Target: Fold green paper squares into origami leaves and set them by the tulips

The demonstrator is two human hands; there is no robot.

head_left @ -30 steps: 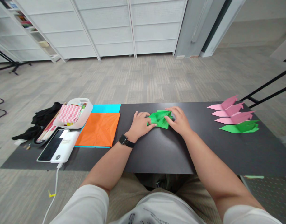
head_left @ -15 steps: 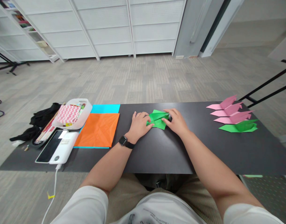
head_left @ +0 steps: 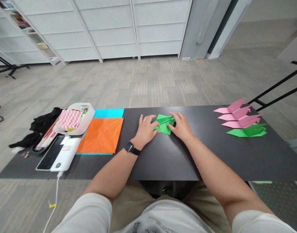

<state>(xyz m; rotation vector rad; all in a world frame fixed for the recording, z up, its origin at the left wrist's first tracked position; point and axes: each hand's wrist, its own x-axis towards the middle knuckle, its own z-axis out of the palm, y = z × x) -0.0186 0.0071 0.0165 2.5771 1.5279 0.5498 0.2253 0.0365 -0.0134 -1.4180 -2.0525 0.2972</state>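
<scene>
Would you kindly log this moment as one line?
left hand: on green paper | right hand: on green paper | nearby: orange paper, pink folded papers

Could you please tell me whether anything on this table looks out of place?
Nothing looks spilled. The black cloth lies bunched and seems to stick out past the left edge of the table, which looks untidy. The orange paper also looks wrinkled, with creases across its face.

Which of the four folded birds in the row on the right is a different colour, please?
The bird nearest the person: it is green, the others pink.
</scene>
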